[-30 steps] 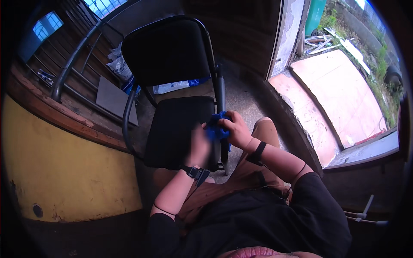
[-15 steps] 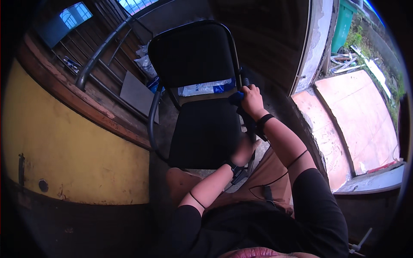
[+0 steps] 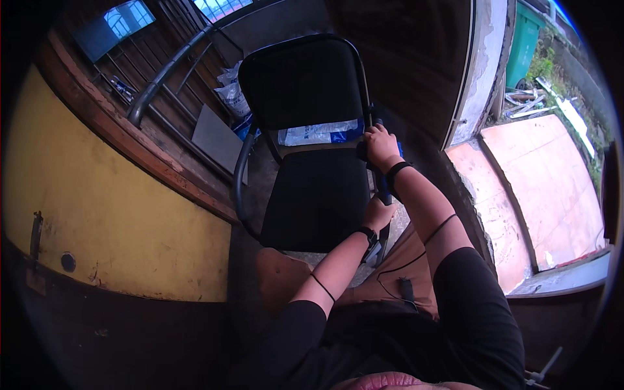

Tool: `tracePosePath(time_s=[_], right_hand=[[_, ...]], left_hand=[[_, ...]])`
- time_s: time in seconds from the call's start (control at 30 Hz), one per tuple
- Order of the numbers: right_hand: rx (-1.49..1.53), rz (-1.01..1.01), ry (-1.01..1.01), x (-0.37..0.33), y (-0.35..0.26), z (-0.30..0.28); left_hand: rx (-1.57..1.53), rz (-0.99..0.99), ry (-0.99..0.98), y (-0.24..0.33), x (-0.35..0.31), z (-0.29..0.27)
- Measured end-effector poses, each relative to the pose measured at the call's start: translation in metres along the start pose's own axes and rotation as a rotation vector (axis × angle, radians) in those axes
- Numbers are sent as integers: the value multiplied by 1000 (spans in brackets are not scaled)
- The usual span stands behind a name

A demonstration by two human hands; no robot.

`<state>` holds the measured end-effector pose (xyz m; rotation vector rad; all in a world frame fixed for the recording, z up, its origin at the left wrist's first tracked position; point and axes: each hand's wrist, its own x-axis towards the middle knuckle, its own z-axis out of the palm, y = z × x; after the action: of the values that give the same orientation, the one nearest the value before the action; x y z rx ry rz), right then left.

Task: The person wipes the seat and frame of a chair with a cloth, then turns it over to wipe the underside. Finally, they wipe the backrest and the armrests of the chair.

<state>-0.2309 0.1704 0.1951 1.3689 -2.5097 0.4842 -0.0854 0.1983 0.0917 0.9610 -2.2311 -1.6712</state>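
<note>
Head view: the right hand [image 3: 382,146] is curled over a blue cloth [image 3: 400,150] on the right armrest [image 3: 383,187] of a black padded armchair [image 3: 315,201], probably keeping the cloth wrapped against it. The left hand [image 3: 378,216] meets the armrest's front end, perhaps for steadiness; its hidden fingers leave its grip unclear.

Printing on a white and blue bag [image 3: 309,134], blurred marks on a white sack [image 3: 233,99], both illegible

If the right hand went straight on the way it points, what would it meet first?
Probably the near lower edge of the chair backrest, up and to the left of the right hand; depth is hard to judge here.
</note>
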Motion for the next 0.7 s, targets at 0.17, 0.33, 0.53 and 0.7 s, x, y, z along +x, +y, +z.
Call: tracePosePath(time_s=[0.17, 0.33, 0.53, 0.7], right_hand=[[-68, 90, -69, 10, -25, -10], [-88, 112, -97, 11, -28, -3], [-82, 131, -177, 19, -28, -13], [112, -102, -162, -7, -52, -12]], left_hand=[[-28, -27, -33, -4, -1, -15], [66, -16, -66, 7, -21, -65], [-24, 28, -316, -29, -18, -158], [375, -69, -519, -38, -8, -260]])
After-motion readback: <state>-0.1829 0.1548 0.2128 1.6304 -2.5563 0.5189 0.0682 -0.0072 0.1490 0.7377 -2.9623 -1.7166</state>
